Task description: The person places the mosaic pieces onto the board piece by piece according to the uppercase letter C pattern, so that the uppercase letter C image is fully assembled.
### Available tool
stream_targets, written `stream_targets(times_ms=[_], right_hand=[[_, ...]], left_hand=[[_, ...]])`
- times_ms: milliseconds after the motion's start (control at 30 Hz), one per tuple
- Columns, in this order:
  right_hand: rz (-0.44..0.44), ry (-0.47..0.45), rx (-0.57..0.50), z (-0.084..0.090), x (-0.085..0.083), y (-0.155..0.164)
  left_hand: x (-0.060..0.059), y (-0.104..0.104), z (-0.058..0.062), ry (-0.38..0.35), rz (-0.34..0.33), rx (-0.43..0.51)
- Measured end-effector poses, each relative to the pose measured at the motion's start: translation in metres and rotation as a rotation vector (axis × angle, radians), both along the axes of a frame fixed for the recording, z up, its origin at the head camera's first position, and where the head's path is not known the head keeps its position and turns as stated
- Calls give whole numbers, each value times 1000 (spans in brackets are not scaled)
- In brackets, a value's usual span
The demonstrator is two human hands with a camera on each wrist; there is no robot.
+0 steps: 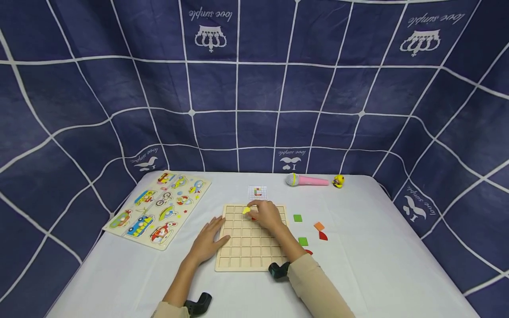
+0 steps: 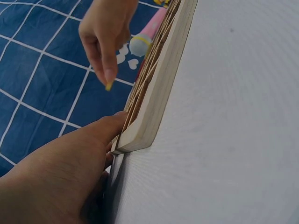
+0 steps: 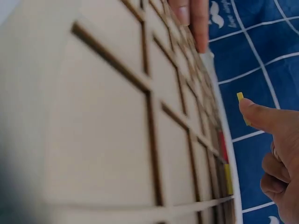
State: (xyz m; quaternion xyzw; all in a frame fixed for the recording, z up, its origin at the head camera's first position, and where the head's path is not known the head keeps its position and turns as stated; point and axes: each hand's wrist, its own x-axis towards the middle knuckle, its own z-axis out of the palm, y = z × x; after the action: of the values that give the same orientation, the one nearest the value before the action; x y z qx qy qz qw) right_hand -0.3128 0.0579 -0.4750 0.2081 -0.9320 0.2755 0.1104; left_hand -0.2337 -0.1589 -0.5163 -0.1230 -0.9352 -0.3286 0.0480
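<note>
A wooden grid board lies on the white table. My left hand rests flat against the board's left edge, its fingers straight. My right hand hovers over the board's far rows and pinches a small yellow piece between thumb and fingertips. The same yellow piece shows at my thumb in the right wrist view and at a fingertip in the left wrist view. A red and a yellow piece sit in cells at the board's far side.
Loose green, orange and red pieces lie right of the board. A small pattern card sits beyond it. A vehicle puzzle board lies at left. A pink toy microphone and yellow toy stand at the back.
</note>
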Motion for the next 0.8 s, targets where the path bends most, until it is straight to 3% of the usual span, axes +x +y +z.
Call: stream_targets(times_ms=[200, 567, 800], right_hand=[[-26, -37, 52, -11, -2, -4], [-20, -29, 93, -14, 0, 0], [-19, -45, 92, -15, 1, 1]], left_hand=[[-1, 0, -2, 11, 7, 0], [-1, 1, -2, -30, 19, -3], [0, 1, -1, 6, 0, 6]])
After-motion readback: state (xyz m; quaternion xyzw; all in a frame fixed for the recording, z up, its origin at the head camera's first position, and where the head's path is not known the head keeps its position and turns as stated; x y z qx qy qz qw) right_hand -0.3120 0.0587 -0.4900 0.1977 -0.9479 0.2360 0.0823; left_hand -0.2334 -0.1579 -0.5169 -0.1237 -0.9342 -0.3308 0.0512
